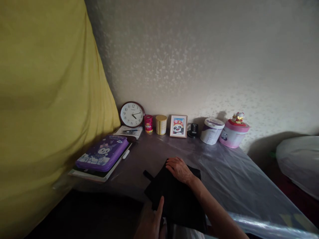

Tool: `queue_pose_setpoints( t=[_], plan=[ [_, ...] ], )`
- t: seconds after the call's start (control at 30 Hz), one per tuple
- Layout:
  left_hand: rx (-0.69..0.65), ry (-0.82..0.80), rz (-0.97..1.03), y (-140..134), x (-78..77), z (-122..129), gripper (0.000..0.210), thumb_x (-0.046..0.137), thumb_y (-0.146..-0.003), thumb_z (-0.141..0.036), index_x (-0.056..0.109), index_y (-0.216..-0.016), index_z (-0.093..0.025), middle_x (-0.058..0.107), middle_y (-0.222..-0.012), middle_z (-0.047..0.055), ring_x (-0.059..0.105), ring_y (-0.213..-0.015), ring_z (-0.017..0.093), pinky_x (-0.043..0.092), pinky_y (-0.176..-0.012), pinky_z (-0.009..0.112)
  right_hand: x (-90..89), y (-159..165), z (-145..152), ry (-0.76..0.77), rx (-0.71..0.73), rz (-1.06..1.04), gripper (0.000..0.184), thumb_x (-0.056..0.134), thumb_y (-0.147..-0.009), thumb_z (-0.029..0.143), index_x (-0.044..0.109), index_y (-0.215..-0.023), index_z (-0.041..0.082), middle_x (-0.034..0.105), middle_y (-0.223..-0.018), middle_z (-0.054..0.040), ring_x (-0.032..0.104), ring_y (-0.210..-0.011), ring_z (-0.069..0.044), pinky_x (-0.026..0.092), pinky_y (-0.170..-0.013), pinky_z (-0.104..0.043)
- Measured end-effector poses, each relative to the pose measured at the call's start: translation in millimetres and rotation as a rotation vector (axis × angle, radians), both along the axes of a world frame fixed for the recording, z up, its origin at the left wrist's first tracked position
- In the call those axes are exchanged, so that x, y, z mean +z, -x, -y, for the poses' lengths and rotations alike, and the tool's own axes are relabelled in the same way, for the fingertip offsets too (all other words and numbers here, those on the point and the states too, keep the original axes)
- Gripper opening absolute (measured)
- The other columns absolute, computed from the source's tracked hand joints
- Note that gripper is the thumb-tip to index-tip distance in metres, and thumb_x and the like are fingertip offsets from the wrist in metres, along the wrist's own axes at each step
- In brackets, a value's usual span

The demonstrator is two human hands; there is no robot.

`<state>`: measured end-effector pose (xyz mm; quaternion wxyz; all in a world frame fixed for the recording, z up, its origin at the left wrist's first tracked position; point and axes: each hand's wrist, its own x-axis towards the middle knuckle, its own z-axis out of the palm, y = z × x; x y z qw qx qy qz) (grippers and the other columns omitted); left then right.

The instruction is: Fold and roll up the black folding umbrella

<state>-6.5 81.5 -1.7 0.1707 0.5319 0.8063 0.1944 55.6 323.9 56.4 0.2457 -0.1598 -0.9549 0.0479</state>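
A flat black item, fabric-like with a short strap at its left corner, lies at the near part of the table. What kind of thing it is I cannot make out. My right hand rests flat on its far edge, fingers stretched out and slightly bent. At the near left edge, my left hand grips the item, with one finger straight along its top. The other fingers of this hand are mostly hidden.
A plastic-covered table meets the wall. Along it stand a clock, a red can, a yellow-lidded can, a picture frame, a white tub and a pink tub. A purple case lies left, beside a yellow curtain.
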Motion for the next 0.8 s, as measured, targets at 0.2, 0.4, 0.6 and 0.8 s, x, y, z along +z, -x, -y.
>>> queue_pose_setpoints(
  t=[0.2,0.4,0.6,0.8],
  plan=[
    [-0.013,-0.039,0.085,8,1.6,4,0.073,0.049,-0.083,-0.017,0.024,-0.152,-0.019,0.039,-0.153,0.020,0.045,-0.137,0.032,0.044,-0.105,0.041,10.5,-24,-25,0.017,-0.134,-0.149,0.025,0.048,-0.098,0.024,0.071,-0.106,0.020,0.072,-0.114,-0.0113,0.067,-0.107,-0.024,0.053,-0.095,-0.042],
    [-0.009,-0.146,0.190,12,-11.6,4,0.071,0.046,-0.086,-0.019,0.021,-0.153,-0.022,0.046,-0.150,0.015,0.052,-0.132,0.027,0.048,-0.103,0.041,19.4,-86,-21,0.070,-0.148,-0.379,0.025,0.047,-0.099,0.032,0.069,-0.103,0.023,0.073,-0.103,-0.0077,0.070,-0.097,-0.023,0.058,-0.087,-0.039],
    [-0.045,-0.243,0.195,17,-21.7,6,0.068,0.046,-0.087,-0.016,0.025,-0.152,-0.024,0.049,-0.148,0.010,0.054,-0.130,0.023,0.048,-0.105,0.037,11.7,-132,9,0.064,-0.136,-0.298,0.023,0.046,-0.100,0.025,0.067,-0.108,0.024,0.069,-0.115,-0.0086,0.071,-0.098,-0.020,0.059,-0.085,-0.034],
    [-0.152,-0.248,0.210,25,-21.3,9,0.063,0.041,-0.093,-0.021,0.021,-0.153,-0.021,0.043,-0.153,0.006,0.044,-0.138,0.019,0.043,-0.109,0.033,7.6,-145,37,0.122,-0.022,-0.148,0.032,0.039,-0.099,0.015,0.065,-0.117,0.023,0.059,-0.134,-0.0128,0.070,-0.104,-0.018,0.059,-0.082,-0.025]
  ],
)
